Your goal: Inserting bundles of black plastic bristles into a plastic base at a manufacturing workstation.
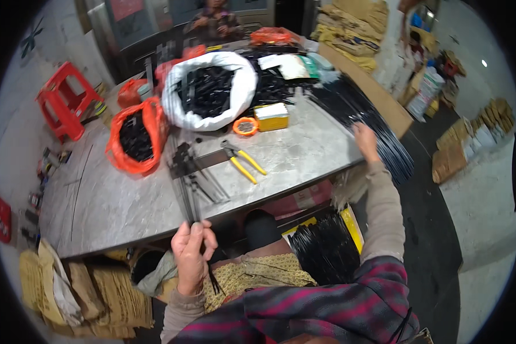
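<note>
My left hand (194, 246) is closed around a few thin black rods (189, 198). Their upper ends carry dark pieces, blurred, above the table's front edge, and their lower ends stick out below my palm. At the right, my right hand (366, 142) has its fingers pinched together beside a pile of long black rods (378, 123); what lies between the fingertips is too small to tell. Yellow-handled pliers (243, 161) rest on the table between my hands. Just left of them is a flat dark metal bar (203, 163).
The grey table (304, 155) holds a white sack (175, 109) of black parts, a red bag (113, 143) of black parts, an orange tub (245, 126) and a yellow box (272, 117). More black rods (324, 246) lie by my lap. A red stool (69, 100) stands left; another person (214, 23) sits opposite.
</note>
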